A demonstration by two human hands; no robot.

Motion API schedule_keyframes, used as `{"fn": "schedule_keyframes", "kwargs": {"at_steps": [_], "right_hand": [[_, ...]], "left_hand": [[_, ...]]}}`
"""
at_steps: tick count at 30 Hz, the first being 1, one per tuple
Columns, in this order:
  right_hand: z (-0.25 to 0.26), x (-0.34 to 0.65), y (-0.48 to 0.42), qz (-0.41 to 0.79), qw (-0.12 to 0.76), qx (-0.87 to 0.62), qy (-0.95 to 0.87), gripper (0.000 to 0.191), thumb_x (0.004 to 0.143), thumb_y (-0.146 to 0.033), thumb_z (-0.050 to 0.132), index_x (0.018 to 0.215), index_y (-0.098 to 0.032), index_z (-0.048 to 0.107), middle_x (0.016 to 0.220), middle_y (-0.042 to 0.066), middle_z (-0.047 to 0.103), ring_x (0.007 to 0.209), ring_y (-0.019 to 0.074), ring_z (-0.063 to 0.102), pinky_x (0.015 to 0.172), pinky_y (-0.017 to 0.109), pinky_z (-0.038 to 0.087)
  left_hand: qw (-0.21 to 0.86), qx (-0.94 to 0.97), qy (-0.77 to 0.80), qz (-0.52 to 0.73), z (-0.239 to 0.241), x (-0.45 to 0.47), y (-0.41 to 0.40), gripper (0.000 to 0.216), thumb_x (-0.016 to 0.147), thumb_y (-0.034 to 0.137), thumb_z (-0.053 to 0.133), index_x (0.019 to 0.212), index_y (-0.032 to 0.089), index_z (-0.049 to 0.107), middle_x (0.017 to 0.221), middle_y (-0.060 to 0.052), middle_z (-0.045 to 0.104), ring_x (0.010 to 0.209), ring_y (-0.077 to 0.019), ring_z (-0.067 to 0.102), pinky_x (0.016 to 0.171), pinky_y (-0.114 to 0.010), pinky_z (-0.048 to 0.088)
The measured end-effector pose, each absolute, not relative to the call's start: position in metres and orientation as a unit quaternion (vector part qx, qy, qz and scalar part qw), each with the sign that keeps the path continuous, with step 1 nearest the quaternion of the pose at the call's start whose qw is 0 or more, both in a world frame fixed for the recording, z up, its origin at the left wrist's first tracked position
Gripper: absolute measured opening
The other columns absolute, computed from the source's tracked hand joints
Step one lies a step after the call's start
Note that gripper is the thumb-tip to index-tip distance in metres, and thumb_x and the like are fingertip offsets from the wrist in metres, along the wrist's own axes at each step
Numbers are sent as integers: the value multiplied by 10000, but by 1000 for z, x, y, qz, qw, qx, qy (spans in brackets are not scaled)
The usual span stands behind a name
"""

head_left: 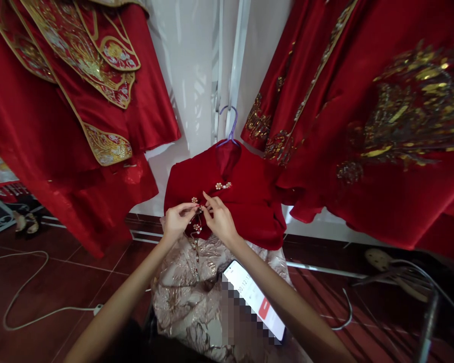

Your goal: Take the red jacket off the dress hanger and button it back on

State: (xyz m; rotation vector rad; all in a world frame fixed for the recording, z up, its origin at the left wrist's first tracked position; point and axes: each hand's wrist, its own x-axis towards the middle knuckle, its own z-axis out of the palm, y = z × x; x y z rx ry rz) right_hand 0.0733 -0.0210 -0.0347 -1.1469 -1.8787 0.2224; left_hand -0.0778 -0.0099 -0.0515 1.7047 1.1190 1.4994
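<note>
A small red velvet jacket hangs on a purple hanger in front of me, over a pale gold brocade skirt. Its front has floral bead fastenings; the top one sits near the collar. My left hand and my right hand meet at the second fastening, fingers pinched on it from both sides. A further fastening hangs just below my fingertips.
Red gowns with gold embroidery hang at left and right against a white wall. A phone with a lit screen sits below my right forearm. A white cable loops on the dark red floor; shoes stand far left.
</note>
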Motion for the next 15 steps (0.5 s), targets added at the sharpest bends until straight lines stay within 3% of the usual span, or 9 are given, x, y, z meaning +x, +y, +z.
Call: {"fn": "schedule_keyframes", "kwargs": {"at_steps": [9,15], "right_hand": [[-26,77,-10,103,452,-453,-761,453,860,-230,462,1313,-217,452,940,57,571,790,139,592,764,291,532],[-12,104,-38,277,417,-384,-776,381,843,-258,501,1217,-208,550,1194,88,566,960,156,606,754,285,552]], "left_hand": [[264,735,385,493,-40,-88,4,198,741,277,610,896,158,636,918,-64,674,831,-164,644,767,-297,532],[313,680,406,523,-64,-78,-11,322,749,249,595,1032,174,458,953,-61,616,784,-127,630,683,-265,535]]}}
